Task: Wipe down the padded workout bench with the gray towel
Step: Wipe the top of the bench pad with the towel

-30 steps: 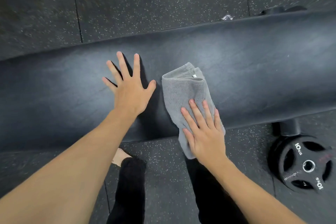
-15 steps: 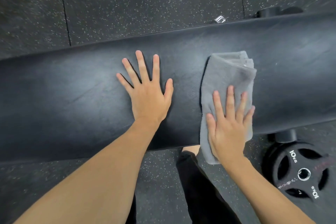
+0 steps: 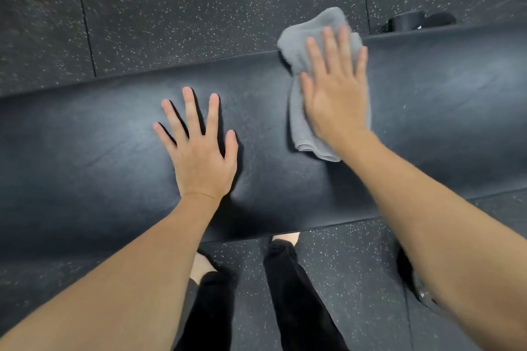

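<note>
Speckled floor [image 3: 199,8] lies under our black desk [image 3: 85,151]. Our left hand [image 3: 199,157] rests flat, fingers spread. Our right hand [image 3: 336,94] presses flat on the gray towel [image 3: 299,134], at the desk's far edge.

Two bare hands, the left one [image 3: 199,159] and the right one [image 3: 335,94]; one gray towel [image 3: 302,134]; one black padded worktop [image 3: 85,157]; two legs in black trousers [image 3: 296,293]; two bare feet [image 3: 199,266].
</note>
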`<state>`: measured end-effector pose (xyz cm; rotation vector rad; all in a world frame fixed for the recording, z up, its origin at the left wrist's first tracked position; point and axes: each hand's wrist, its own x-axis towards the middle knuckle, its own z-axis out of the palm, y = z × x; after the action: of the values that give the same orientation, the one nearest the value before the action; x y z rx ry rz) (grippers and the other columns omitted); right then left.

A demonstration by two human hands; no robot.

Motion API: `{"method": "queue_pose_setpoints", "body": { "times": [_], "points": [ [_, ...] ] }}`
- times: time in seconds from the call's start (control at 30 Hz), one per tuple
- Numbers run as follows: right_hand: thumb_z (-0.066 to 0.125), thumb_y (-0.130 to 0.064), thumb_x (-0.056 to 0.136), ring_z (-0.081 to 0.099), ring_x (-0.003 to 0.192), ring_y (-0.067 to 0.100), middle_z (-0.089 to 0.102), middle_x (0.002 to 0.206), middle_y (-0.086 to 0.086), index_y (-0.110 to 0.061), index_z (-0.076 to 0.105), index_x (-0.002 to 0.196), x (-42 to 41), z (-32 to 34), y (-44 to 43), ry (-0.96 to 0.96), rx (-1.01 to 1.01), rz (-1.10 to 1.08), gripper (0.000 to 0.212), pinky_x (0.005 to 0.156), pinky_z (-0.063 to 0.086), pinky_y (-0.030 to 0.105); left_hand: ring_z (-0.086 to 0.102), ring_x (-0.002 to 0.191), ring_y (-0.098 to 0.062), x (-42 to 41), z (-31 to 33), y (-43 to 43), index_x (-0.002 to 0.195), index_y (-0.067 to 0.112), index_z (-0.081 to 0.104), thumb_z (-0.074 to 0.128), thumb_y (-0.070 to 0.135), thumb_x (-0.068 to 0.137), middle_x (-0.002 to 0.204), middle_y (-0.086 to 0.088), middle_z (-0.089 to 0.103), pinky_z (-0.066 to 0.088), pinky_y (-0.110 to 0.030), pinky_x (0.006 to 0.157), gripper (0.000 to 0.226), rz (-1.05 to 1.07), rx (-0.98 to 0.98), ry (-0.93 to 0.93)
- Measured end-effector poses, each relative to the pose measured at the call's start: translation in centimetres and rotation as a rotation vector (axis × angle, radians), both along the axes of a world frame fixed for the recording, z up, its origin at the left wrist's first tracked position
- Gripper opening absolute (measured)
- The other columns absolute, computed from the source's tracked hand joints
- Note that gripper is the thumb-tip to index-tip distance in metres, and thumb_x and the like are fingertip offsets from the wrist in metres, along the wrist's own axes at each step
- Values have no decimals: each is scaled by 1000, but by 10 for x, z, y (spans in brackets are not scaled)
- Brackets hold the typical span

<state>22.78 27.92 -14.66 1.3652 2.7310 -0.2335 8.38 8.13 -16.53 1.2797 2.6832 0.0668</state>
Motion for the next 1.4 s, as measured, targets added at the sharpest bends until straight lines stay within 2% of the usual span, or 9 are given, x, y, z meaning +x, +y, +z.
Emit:
{"method": "queue_pose_setpoints", "body": {
  "times": [0.13, 0.3, 0.5, 0.67, 0.77, 0.87, 0.97, 1.1, 1.4],
  "points": [
    [26, -36, 108, 5, 158, 34, 8, 172, 9, -22, 19, 162, 55, 4, 13, 20, -38, -104, 57, 127, 10, 54, 7, 155, -51, 0, -2, 0, 164, 29, 15, 28, 46, 104, 172, -15, 10, 13, -72, 121, 63, -5, 17, 19],
    [29, -37, 107, 4, 158, 39, 8, 171, 11, -25, 19, 162, 32, 8, -11, 39, -41, -138, 56, 126, 12, 55, 7, 155, -52, 0, -4, 0, 164, 29, 11, 25, 50, 105, 173, -16, 7, 13, -73, 120, 65, -13, 29, 18],
    [31, -52, 105, 5, 156, 45, 9, 170, 17, -23, 20, 162, 8, -5, -133, 83, -53, 26, 65, 126, 11, 58, 5, 156, -51, -1, -3, -2, 164, 29, 13, 22, 54, 106, 173, -15, 6, 11, -73, 121, 64, -26, 47, 8],
    [31, -53, 106, 4, 157, 42, 9, 171, 15, -25, 16, 162, 74, -15, -167, 43, -25, 139, 64, 126, 16, 57, 4, 156, -50, 1, 1, 1, 164, 29, 15, 24, 53, 106, 173, -14, 6, 9, -72, 122, 64, -34, 34, 5],
    [31, -50, 107, 10, 157, 41, 15, 170, 15, -23, 22, 161, 133, -16, -152, 20, 18, 171, 61, 126, 17, 55, 5, 158, -45, 8, 7, 1, 163, 25, 23, 29, 47, 103, 173, -13, 9, 7, -69, 124, 64, 41, 50, 10],
    [33, -44, 108, 13, 156, 40, 19, 168, 16, -18, 28, 160, 184, -11, -120, 31, 30, 74, 58, 126, 19, 55, 8, 159, -38, 39, 15, 27, 161, 17, 26, 33, 34, 100, 173, -14, 10, 8, -65, 125, 64, 95, 111, 19],
    [30, -41, 107, 14, 156, 39, 19, 168, 16, -17, 30, 159, 218, -3, -77, -5, -10, -53, 57, 125, 22, 56, 7, 160, -35, 87, 19, 86, 162, 16, 24, 38, 32, 100, 173, -12, 8, 8, -62, 127, 65, 78, 172, -94],
    [27, -40, 106, 11, 157, 40, 15, 169, 15, -18, 28, 160, 206, -1, -73, 26, 1, -202, 58, 125, 19, 56, 0, 160, -37, 124, 13, 119, 164, 20, 15, 30, 39, 104, 174, -10, 2, 5, -64, 126, 65, 88, 96, -42],
    [30, -59, 104, 7, 154, 51, 12, 168, 23, -25, 22, 161, 113, -7, -8, 82, -14, -111, 67, 122, 13, 66, 10, 159, -39, 130, 0, 124, 162, 19, 26, 35, 41, 101, 172, -13, 15, 11, -65, 125, 65, 115, 115, 48]
  ]
}}
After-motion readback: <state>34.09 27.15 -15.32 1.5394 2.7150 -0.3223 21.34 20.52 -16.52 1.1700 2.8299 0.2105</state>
